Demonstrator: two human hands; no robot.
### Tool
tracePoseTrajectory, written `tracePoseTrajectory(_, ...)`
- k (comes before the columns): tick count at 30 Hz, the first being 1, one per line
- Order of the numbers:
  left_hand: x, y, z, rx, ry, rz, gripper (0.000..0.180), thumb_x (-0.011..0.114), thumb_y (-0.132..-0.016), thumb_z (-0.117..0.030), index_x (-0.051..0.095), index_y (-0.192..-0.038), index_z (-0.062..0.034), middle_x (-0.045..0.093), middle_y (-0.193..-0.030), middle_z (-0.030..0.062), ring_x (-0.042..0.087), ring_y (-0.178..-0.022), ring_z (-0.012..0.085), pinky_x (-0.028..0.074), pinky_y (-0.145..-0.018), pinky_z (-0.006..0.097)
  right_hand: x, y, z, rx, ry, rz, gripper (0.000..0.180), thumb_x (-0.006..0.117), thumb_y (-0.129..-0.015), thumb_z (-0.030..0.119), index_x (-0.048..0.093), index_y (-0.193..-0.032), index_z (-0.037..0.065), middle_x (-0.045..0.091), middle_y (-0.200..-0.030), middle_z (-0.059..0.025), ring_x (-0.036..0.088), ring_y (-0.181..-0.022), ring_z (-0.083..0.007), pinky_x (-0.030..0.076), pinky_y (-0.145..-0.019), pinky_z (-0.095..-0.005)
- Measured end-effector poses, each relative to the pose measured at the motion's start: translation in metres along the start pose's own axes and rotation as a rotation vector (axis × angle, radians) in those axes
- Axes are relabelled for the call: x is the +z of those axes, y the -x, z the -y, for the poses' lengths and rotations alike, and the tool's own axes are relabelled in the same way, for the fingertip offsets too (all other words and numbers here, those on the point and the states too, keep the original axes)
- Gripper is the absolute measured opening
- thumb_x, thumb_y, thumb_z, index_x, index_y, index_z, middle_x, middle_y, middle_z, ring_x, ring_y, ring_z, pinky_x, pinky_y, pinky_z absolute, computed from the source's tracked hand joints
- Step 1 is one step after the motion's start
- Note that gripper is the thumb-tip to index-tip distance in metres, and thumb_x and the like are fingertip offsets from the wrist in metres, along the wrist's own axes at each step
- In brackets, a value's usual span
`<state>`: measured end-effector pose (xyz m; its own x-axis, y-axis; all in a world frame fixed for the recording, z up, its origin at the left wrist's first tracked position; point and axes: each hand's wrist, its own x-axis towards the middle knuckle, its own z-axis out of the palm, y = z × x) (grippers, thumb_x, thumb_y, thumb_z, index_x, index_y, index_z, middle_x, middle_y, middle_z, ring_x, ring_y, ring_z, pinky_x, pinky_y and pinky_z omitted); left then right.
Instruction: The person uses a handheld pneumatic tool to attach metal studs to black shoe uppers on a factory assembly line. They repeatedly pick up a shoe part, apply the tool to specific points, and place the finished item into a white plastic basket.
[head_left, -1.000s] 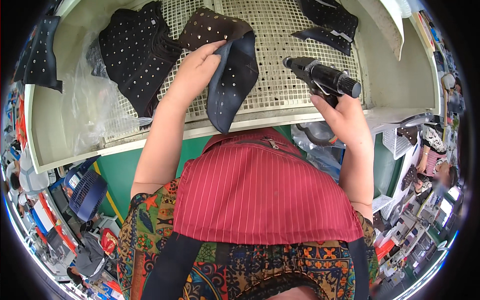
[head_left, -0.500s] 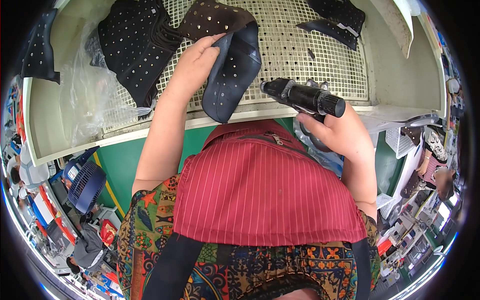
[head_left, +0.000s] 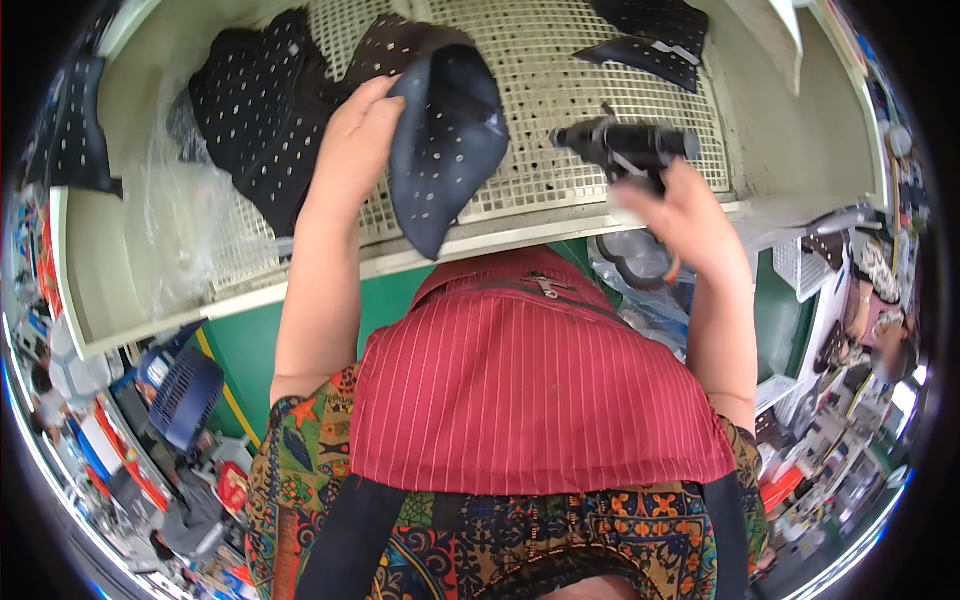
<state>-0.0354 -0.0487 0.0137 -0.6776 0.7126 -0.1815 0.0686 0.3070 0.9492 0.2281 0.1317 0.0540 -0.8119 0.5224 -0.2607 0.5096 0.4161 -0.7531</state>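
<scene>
My left hand (head_left: 352,145) is closed on the edge of a dark studded piece of material (head_left: 445,150), perhaps a boot upper. It is folded into an open, pointed shape and hangs over the tray's near edge. My right hand (head_left: 688,222), blurred by motion, grips a black pistol-shaped tool (head_left: 640,147). The tool's nozzle points left, toward the studded piece, with a gap between them. Beside my left hand lies a pile of black studded pieces (head_left: 265,120), partly on clear plastic.
A pale tray (head_left: 130,312) with a grid bottom (head_left: 550,60) spans the front. Black studded pieces (head_left: 655,45) lie at its far right, another (head_left: 80,130) over its left rim. A dark curved loop (head_left: 635,275) hangs below my right hand. A blue fan (head_left: 187,395) stands lower left.
The pistol-shaped tool has risen away from me and turned more level. The studded piece has shifted slightly left and turned in my left hand. The whole view has shifted a little.
</scene>
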Motion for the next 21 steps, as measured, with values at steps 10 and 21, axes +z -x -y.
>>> tracePoseTrajectory(10, -0.039, 0.006, -0.092, 0.308, -0.175, 0.104, 0.038, 0.050, -0.083, -0.008, 0.054, -0.116, 0.0116, 0.060, -0.111, 0.0135, 0.056, -0.101, 0.0197, 0.041, -0.093, 0.030, -0.012, -0.025, -0.067, 0.375, 0.265, -0.168, 0.047, 0.060, -0.083, 0.041, 0.060, -0.109, 0.002, 0.065, -0.102, -0.0210, 0.062, -0.098, -0.0349, 0.049, -0.084, -0.0415)
tracePoseTrajectory(21, 0.130, 0.031, -0.204, 0.777, -0.420, 1.249, 0.023, 0.050, -0.070, -0.006, 0.056, -0.084, 0.0104, 0.064, -0.101, 0.0249, 0.062, -0.085, 0.0315, 0.046, -0.081, 0.035, -0.024, 0.099, -0.002, -0.588, 0.190, -0.699, 0.038, 0.067, -0.075, 0.022, 0.057, -0.107, 0.004, 0.059, -0.100, -0.0137, 0.057, -0.098, -0.0309, 0.045, -0.083, -0.0415)
